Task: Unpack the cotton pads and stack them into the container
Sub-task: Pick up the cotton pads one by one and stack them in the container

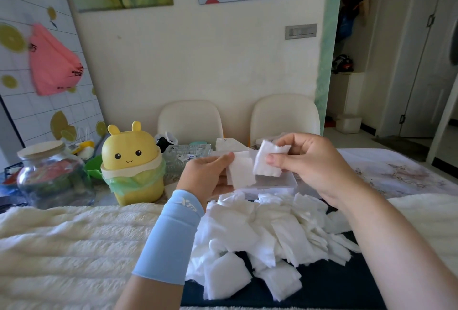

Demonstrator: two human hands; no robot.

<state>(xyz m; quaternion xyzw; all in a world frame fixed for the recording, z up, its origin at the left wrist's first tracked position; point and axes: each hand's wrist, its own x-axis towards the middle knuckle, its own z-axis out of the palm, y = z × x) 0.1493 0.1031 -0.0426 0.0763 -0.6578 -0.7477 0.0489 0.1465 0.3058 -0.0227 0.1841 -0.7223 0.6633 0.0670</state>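
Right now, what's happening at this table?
A person is handling cotton pads with bare hands. The left hand holds a cotton pad, and the right hand pinches a second pad. From this view, both are held up in front of the clear container. A loose pile of unpacked pads lies on the dark cloth. What is in the container cannot be told.

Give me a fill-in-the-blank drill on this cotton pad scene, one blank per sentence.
1. The left hand and the right hand each hold a white cotton ____.
2. The left forearm wears a light ____ sleeve.
3. The bunny-eared bin, lined with a green bag, is ____.
4. Beyond the hands stand ____ cream chairs.

Missing words: pad; blue; yellow; two.
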